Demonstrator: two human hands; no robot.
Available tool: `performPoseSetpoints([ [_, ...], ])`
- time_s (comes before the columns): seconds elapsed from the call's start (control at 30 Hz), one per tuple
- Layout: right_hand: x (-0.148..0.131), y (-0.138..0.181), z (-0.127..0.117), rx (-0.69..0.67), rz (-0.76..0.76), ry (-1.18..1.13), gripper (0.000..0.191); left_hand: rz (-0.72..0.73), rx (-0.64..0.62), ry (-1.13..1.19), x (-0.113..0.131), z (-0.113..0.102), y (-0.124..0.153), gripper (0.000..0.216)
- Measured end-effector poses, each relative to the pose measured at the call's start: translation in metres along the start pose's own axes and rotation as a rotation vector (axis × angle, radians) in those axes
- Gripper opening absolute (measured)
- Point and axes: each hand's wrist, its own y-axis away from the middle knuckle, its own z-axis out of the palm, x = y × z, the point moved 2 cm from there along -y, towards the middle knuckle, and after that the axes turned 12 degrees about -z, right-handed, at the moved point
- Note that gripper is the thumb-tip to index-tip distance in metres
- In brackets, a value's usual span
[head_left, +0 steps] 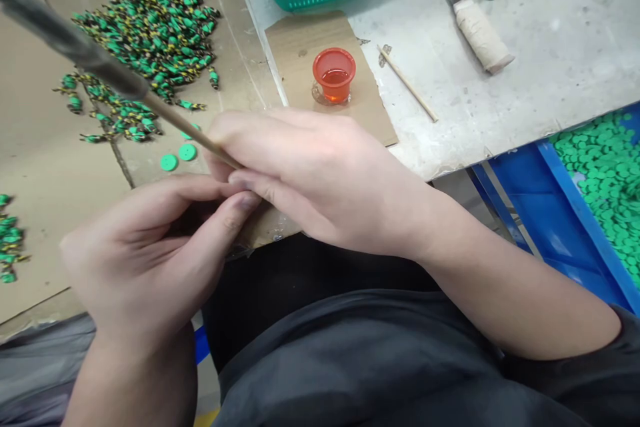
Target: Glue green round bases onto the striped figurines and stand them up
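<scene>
Just above the near edge of the worktable, the left hand (pixel 145 247) and the right hand (pixel 325 173) were brought together at the fingertips. The left thumb and forefinger were held close; whether anything was gripped between them could not be told. A thin stick (pixel 185 127) was clasped between the right thumb and fingers, slanted up and leftward over the table. Slippage was judged possible if the rod was twisted in so slight a grip; anything small at the fingertips could be dropped. The shaft was seen as bare pale-brown wood, its outer length dark grey, blurred, and whitish at the tip. Beyond the fingers, green discs (pixel 169 162) were laid flat. Farther off, an orange cup (pixel 334 91), part-filled with liquid, could be tipped by a raised right hand. Heaped green-and-yellow pieces (pixel 155 40) could be scattered by a swung stick.
</scene>
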Motion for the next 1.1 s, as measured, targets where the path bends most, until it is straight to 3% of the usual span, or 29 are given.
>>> performPoseSetpoints([
  [0.2, -0.005, -0.006, -0.002, 0.012, 0.033, -0.004, 0.023, 0.007, -0.056, 0.022, -0.002, -0.003, -0.003, 0.012],
  [0.33, -0.005, -0.006, 0.0, -0.048, -0.014, 0.087, 0.033, -0.004, -0.036, -0.006, -0.003, -0.004, -0.003, 0.011],
  [0.43, -0.003, -0.004, 0.0, -0.037, -0.02, 0.108, 0.028, 0.013, -0.014, -0.002, -0.001, -0.003, -0.002, 0.011],
  [0.67, 0.002, 0.015, 0.001, 0.247, -0.055, 0.029, 0.01, 0.063, -0.039, -0.009, 0.006, 0.0, -0.004, 0.006],
  [1.1, 0.004, 0.017, 0.006, 0.128, 0.035, 0.012, 0.022, 0.065, -0.052, 0.001, 0.01, 0.002, -0.002, 0.006],
])
